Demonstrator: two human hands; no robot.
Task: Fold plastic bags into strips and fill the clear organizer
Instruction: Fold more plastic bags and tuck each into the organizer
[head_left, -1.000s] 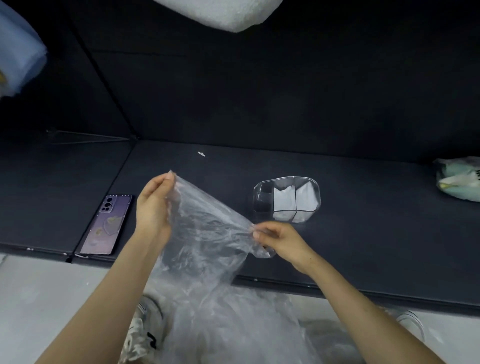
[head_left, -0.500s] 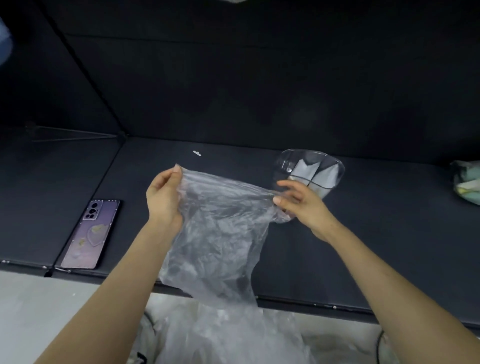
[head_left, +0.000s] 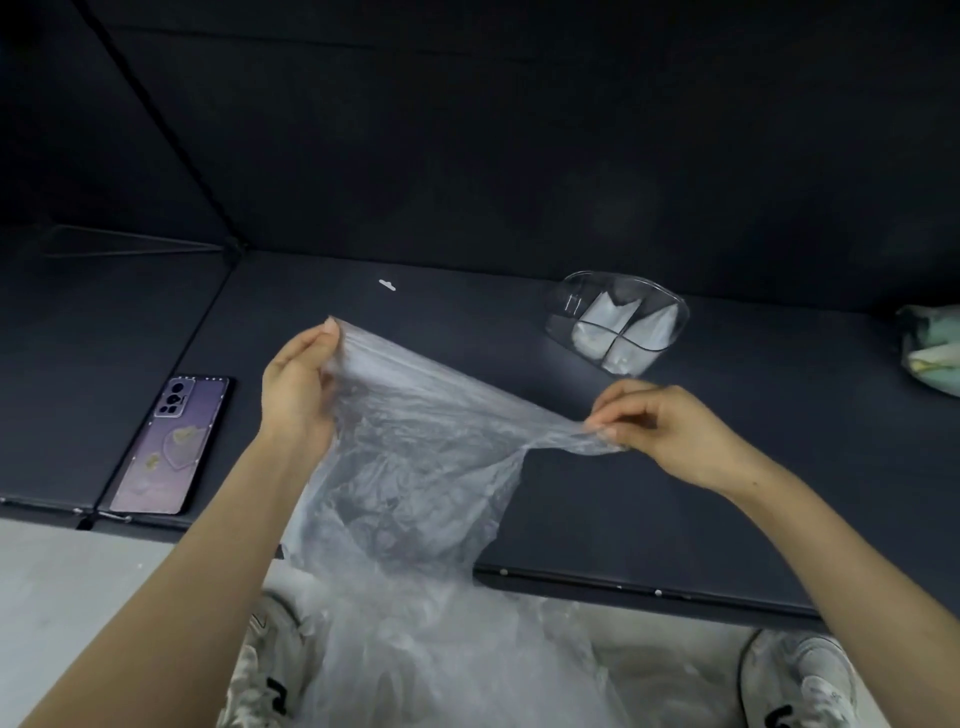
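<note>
Stretching a clear plastic bag (head_left: 415, 441) between both hands, held up in front and to the left of the clear organizer (head_left: 618, 322). My read: the top edge is pulled straight to flatten the film before the first fold, and the rest hangs slack over the dark shelf (head_left: 467, 317) edge. Left hand (head_left: 296, 395), well left of the organizer, has its fingers curled and its thumb against the fingertips, pinching one corner. Right hand (head_left: 660, 426), just in front of the organizer and not touching it, has its fingertips pinched on the opposite corner, which is bunched to a point. The hands are well apart, both clamped on the bag. The organizer sits toward the back with white folded pieces in some compartments; I can't tell how many. Phone (head_left: 171, 447) lies far left of the organizer, back side up. More clear film (head_left: 441, 649) is heaped below the shelf.
</note>
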